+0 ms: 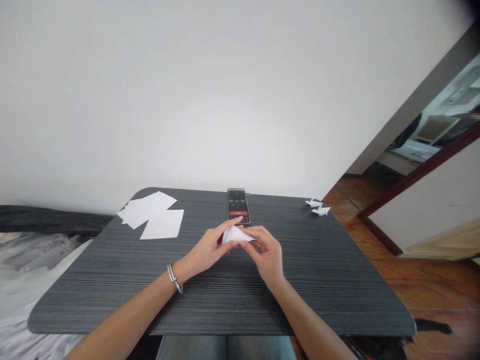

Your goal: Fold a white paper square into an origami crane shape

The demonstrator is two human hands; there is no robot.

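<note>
My left hand [208, 248] and my right hand [264, 252] meet above the middle of the table, both pinching a folded piece of white paper [236, 236]. The paper forms a pointed, triangular shape, and my fingers hide part of it. Just beyond my fingertips, a smartphone [238, 209] lies upright on the table, its screen showing a running timer and a red button. Two small white origami figures [317, 207] sit at the far right corner. Loose sheets of white paper [153, 215] overlap at the far left.
A dark grey wood-grain table [217, 300] with rounded corners fills the lower middle. A white wall rises behind it. A bed with pale bedding lies to the left, and a wooden floor and doorway are to the right.
</note>
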